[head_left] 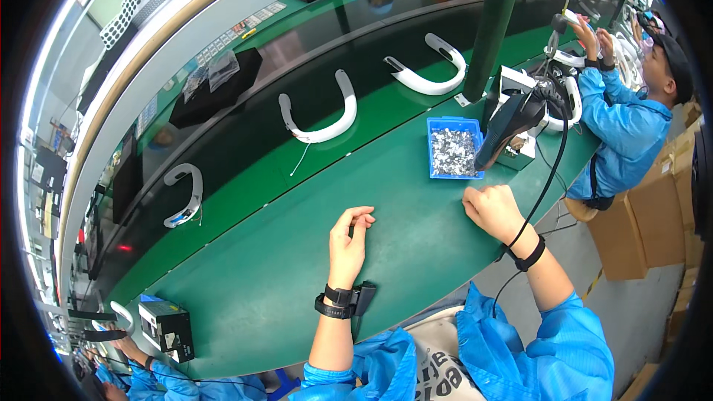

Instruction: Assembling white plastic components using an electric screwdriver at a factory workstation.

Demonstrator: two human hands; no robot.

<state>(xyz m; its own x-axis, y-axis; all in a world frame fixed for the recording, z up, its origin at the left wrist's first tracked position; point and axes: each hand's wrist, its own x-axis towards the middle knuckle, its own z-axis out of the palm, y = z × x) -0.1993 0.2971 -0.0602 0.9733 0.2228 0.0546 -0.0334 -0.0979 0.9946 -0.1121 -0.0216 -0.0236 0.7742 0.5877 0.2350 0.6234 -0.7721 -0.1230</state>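
My left hand [349, 241] rests on the green workbench [267, 275], fingers loosely curled, thumb and forefinger close together; I cannot tell if a tiny part is pinched there. My right hand [492, 209] lies closed in a loose fist on the bench, just below a blue tray [454, 147] of small silvery parts. Both wrists wear black straps, the right one with a cord. A black handheld tool [512, 122] stands in a holder right of the tray.
White U-shaped headband pieces [321, 111] [431, 67] [186, 193] ride on the dark conveyor belt beyond the bench. A green post [494, 22] rises behind the tray. A co-worker in blue [624, 119] works at the right. A black box [167, 327] sits at the lower left.
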